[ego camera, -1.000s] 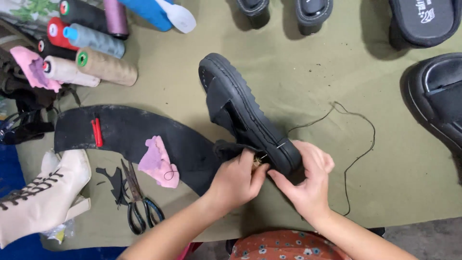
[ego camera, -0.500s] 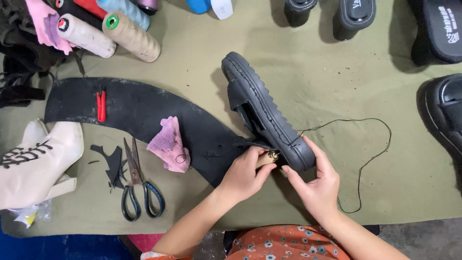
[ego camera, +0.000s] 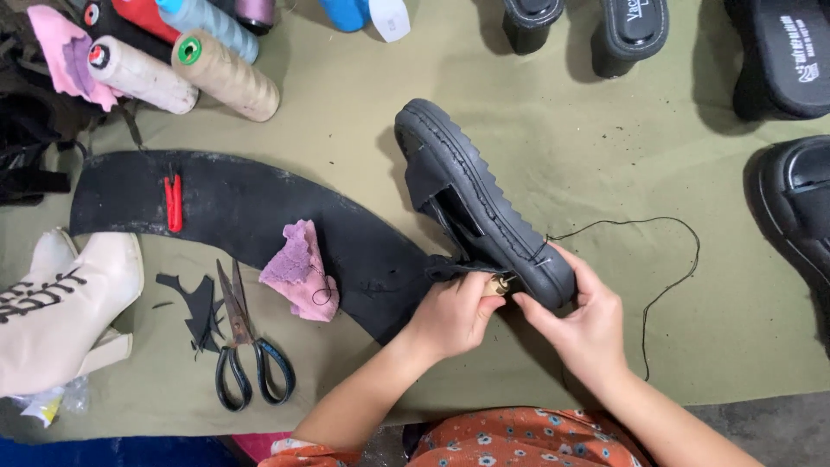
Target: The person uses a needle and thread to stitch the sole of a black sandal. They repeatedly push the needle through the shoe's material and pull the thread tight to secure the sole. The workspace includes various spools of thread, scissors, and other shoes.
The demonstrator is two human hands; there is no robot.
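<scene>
Olive cloth covers the counter (ego camera: 605,173), where a curved black rubber sheet (ego camera: 259,212) carries a red clip (ego camera: 174,202) and a pink rag (ego camera: 301,270), with scissors (ego camera: 244,350) just below it, thread cones (ego camera: 226,76) at the far left and a cream boot (ego camera: 60,307) at the near left edge. Near the front, a black chunky-soled shoe (ego camera: 484,199) lies tilted on its side, sole up, its near end gripped by both hands. The left hand (ego camera: 451,313) pinches a small tan tool (ego camera: 496,285) against the shoe's upper while the right hand (ego camera: 581,322) clasps the sole's end, and black thread (ego camera: 666,259) loops off to the right.
</scene>
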